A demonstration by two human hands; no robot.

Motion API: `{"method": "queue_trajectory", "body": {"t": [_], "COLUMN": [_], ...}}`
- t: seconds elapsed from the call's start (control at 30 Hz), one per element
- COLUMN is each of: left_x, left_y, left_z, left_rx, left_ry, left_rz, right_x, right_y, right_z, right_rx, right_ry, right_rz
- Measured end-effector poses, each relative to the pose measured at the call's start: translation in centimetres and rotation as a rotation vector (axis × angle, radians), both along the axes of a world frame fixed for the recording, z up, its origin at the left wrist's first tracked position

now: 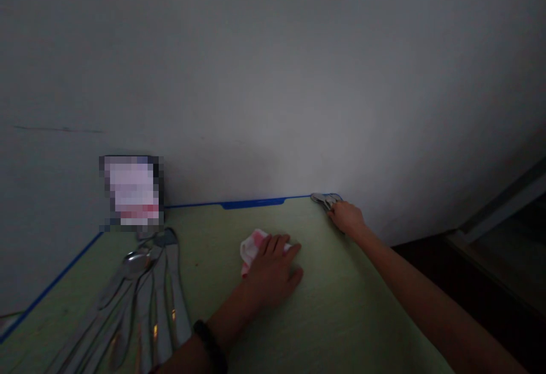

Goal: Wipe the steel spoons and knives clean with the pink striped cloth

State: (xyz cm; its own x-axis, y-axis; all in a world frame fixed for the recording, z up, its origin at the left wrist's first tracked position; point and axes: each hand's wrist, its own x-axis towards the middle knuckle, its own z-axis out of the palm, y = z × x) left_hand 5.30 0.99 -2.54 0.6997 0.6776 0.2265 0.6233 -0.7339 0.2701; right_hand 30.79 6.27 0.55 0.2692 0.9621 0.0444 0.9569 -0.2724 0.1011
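Observation:
My left hand (273, 269) lies flat over a pink and white cloth (251, 248) on the green tabletop, its fingers spread. At the far right corner, my right hand (347, 219) is closed around a bunch of metal cutlery (323, 199); rounded spoon-like ends stick out past the fingers, and the rest is hidden by the hand. On the left of the table, several spoons and knives (160, 283) lie fanned out with their handles toward me. One spoon (137, 263) rests on top of them, its bowl shining.
A blurred-out upright object (134, 192), perhaps a screen, leans by the wall behind the cutlery. The table (213, 306) has a blue edge and stands against a grey wall (273, 78). Beyond its right side the floor is dark, with a doorway-like frame (490, 220).

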Motion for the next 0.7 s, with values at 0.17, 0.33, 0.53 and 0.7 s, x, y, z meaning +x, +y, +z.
{"method": "queue_trajectory", "body": {"t": [0.17, 0.33, 0.53, 0.7], "left_x": [-0.01, -0.04, 0.00, -0.05], "left_y": [-0.03, -0.10, -0.11, -0.15], "left_z": [-0.01, 0.18, 0.12, 0.10], "left_rx": [-0.003, -0.017, -0.009, -0.001], "left_ry": [0.002, 0.001, 0.005, 0.005], "left_rz": [-0.002, -0.003, -0.003, -0.001], "right_x": [-0.41, -0.48, -0.49, -0.71], "right_y": [0.02, -0.06, -0.02, 0.01], "right_z": [-0.01, 0.06, -0.01, 0.05], "right_rx": [0.016, 0.023, 0.020, 0.025], "right_ry": [0.001, 0.003, 0.007, 0.013], "right_rz": [-0.009, -0.018, -0.058, -0.077]}}
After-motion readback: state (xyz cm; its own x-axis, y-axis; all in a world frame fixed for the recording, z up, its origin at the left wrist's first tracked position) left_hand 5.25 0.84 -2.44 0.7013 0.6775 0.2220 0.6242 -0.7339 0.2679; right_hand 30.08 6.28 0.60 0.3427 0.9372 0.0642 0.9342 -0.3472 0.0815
